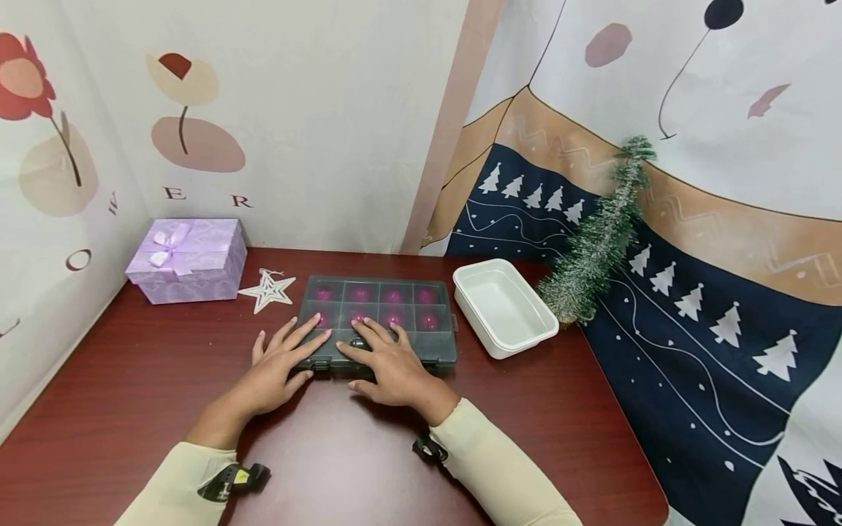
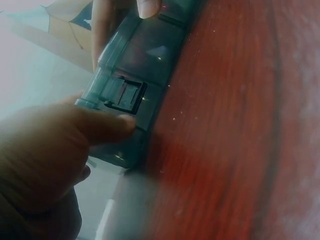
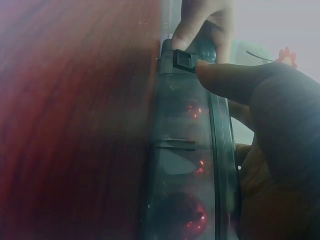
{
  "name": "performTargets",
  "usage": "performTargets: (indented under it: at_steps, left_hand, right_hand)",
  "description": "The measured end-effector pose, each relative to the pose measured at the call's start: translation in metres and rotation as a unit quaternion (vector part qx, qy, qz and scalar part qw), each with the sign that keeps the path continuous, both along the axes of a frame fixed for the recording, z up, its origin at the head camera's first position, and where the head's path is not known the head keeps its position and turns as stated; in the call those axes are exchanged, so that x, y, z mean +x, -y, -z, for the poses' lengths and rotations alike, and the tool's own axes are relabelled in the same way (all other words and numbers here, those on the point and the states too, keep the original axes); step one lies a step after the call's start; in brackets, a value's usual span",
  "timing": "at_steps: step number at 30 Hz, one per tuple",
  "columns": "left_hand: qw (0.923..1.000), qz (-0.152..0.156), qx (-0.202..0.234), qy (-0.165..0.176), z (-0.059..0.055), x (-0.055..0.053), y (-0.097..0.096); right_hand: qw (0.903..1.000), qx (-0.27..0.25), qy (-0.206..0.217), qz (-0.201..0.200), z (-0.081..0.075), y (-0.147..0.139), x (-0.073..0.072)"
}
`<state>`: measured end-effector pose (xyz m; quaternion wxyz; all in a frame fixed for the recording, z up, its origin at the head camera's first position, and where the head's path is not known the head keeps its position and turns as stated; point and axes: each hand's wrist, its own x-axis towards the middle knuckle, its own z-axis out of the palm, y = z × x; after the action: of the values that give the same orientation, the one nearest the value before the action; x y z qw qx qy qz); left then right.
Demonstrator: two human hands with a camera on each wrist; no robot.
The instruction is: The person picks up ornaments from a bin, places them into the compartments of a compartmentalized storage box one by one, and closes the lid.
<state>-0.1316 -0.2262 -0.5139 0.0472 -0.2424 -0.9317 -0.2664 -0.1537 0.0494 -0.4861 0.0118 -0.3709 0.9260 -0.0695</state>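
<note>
A dark translucent compartment box (image 1: 406,345) lies flat on the table with its lid down. Shiny reddish-pink balls (image 1: 392,295) show through the lid in several compartments. My left hand (image 1: 276,365) rests on the box's front left corner, fingers spread over the lid. In the left wrist view, its thumb is beside a front latch (image 2: 126,95). My right hand (image 1: 389,365) lies with outstretched fingers on the lid at the front middle. Its thumb reaches down by the front edge. Seen from the right wrist, both thumbs are near the latch (image 3: 184,60).
To the right of the box stands a white plastic tub (image 1: 506,307), with a small tinsel Christmas tree (image 1: 601,234) leaning beyond it. A white star ornament (image 1: 268,291) and a lilac gift box (image 1: 191,259) are at the back left. Printed cloth hangs behind the table (image 1: 131,380).
</note>
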Motion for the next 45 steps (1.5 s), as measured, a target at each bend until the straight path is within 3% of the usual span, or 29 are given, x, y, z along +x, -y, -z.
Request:
performTargets:
  at_steps: [7,20,38,45]
  left_hand:
    - [1.0000,-0.004,0.005,0.001,0.000,-0.001,0.000]
    - [0.9996,0.014,0.009,0.021,-0.005,0.001,0.003]
    - [0.9991,-0.036,0.011,0.021,-0.008,0.002,-0.006]
    - [0.9990,-0.043,0.010,-0.001,-0.006,0.004,-0.007]
  right_hand:
    - [1.0000,-0.005,0.005,0.002,-0.001,0.000,0.000]
    - [0.9999,-0.009,0.006,-0.004,-0.001,0.000,0.000]
    - [0.9999,-0.013,0.003,-0.002,0.000,-0.001,0.001]
    - [0.9999,-0.014,0.003,-0.003,0.000,-0.001,0.001]
